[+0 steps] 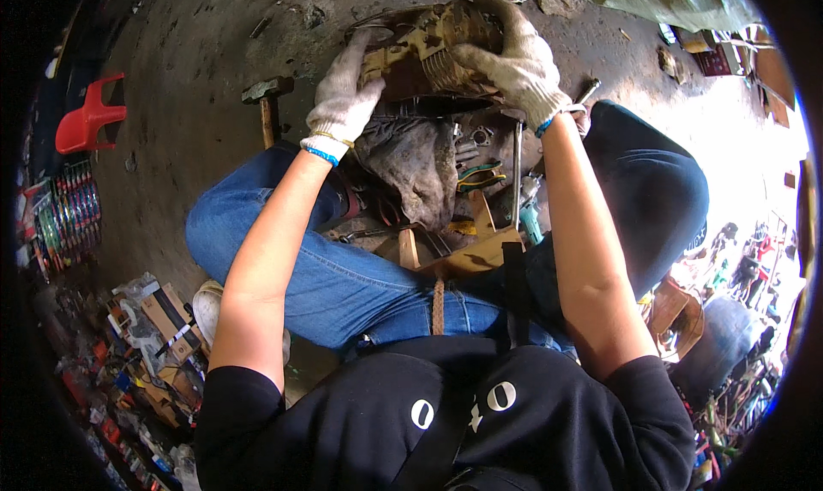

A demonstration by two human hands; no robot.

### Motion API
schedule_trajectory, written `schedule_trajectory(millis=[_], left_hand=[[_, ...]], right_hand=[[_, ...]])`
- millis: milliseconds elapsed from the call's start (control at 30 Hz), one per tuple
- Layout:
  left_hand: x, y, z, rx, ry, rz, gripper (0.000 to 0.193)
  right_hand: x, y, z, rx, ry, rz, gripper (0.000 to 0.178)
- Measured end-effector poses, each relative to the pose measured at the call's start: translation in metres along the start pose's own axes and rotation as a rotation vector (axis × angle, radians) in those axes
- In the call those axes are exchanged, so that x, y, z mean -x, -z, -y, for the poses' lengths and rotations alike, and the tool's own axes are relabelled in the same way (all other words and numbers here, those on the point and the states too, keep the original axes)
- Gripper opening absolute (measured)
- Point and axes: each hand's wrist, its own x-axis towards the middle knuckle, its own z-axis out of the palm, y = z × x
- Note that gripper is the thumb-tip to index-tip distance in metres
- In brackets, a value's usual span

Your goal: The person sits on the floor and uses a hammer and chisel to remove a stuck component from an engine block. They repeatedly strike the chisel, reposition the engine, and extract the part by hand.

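A grimy, brown finned metal casing (pixel 433 52), seemingly an engine part, is held up beyond my knees. My left hand (pixel 345 96), in a white knit glove, clasps its left side, thumb toward me. On the right side, my gloved right hand (pixel 521 69) grips it, fingers over the far edge and thumb on the near face. Below the casing lies a dirty grey rag (pixel 413 169). Pliers (pixel 482 178) with green and yellow handles and a long metal bar (pixel 517 174) are beside the rag, between my legs.
A hammer (pixel 267 101) is left of my left hand. A wooden piece (pixel 480 253) and a teal tool (pixel 531 222) are close to my lap. At far left is a red plastic stool (pixel 90 118). Cluttered goods (pixel 163 328) fill the lower left.
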Motion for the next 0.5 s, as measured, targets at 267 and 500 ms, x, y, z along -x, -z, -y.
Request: schedule_trajectory(millis=[267,500], left_hand=[[-0.009,-0.065,0.049,-0.439,0.200,0.071,0.118],[-0.055,-0.064,0.060,-0.279,0.227,-0.094,0.075]], right_hand=[[-0.026,0.005,0.006,-0.292,-0.244,0.068,0.079],[-0.068,0.008,-0.022,-0.462,-0.155,-0.049,0.051]])
